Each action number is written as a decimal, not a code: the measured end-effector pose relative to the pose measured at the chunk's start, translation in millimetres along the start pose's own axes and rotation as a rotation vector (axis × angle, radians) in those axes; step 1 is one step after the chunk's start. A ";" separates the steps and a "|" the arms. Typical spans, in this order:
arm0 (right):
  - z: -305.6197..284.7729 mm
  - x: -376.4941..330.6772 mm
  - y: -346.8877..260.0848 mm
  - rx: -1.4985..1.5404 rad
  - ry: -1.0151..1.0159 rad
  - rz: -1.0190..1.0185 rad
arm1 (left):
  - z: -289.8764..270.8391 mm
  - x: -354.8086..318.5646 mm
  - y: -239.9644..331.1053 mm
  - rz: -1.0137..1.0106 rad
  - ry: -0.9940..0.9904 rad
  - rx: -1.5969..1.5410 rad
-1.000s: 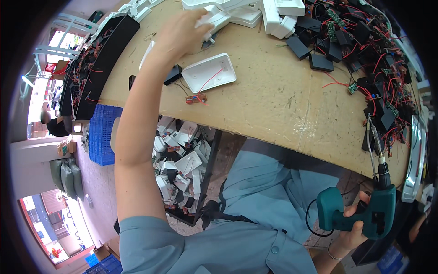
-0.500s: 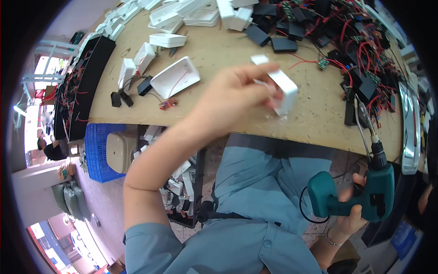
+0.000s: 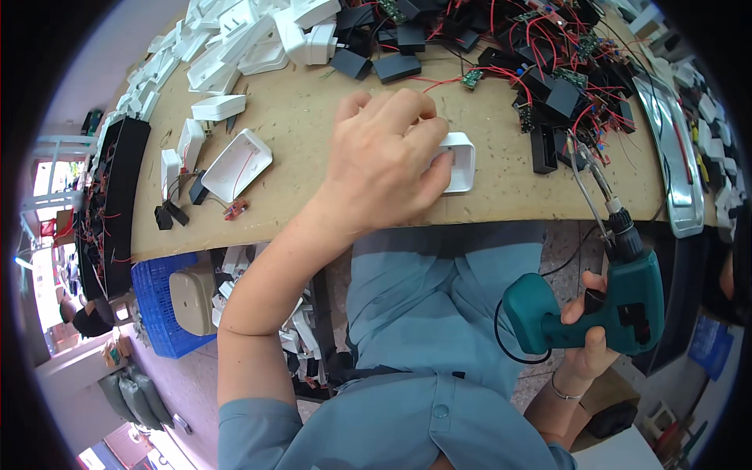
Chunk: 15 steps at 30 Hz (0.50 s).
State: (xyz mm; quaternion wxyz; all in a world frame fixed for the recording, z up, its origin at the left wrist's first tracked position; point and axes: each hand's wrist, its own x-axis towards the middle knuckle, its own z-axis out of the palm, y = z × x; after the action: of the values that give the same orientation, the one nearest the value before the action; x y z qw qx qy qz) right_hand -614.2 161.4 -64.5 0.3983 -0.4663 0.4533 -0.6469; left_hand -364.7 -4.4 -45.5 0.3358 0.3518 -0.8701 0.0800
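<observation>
The left hand [image 3: 388,157] is palm-down above the worktable [image 3: 301,133], its fingers curled and its thumb against the left part of a white shell [image 3: 463,163]; the fingertips are hidden, so whether they are clamped on it or only touching cannot be told. The shell lies immediately to the right of this hand, at its finger end, near the front edge of the table. Its visible part is longest from the near edge toward the far side; the rest is covered. The left hand is thus the nearer; the right hand [image 3: 591,348], lower and well to the right, is closed round the handle of a green gun-shaped tool [image 3: 627,305], whose slender tip points away from the body, right of the shell and apart from it. Farther out, a larger white tray-like shell [image 3: 237,166] and a small red circuit board [image 3: 236,209] lie to the left, a heap of white casings [image 3: 235,35] at the far left, and black boxes with red wires [image 3: 560,98] at the far right.
</observation>
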 end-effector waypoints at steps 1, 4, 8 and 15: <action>-1.4 -0.5 -0.3 -0.004 0.006 -0.001 | -2.0 1.4 -1.1 -0.008 -0.034 -0.044; -9.0 -1.1 0.2 0.016 0.012 0.005 | -9.8 15.5 -5.6 0.023 -0.061 -0.091; -11.3 -3.5 -2.5 -0.001 0.028 -0.001 | 1.0 48.3 -7.1 -0.126 -0.089 -0.264; -14.8 -4.1 -6.1 0.005 0.081 -0.033 | 48.5 113.8 5.1 -0.982 -0.815 -0.826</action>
State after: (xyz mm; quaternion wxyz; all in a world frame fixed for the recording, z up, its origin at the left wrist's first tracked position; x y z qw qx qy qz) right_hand -628.1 170.1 -61.9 0.3702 -0.4462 0.4595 -0.6729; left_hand -453.7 -82.4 -9.1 0.0892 0.5461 -0.6281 -0.5471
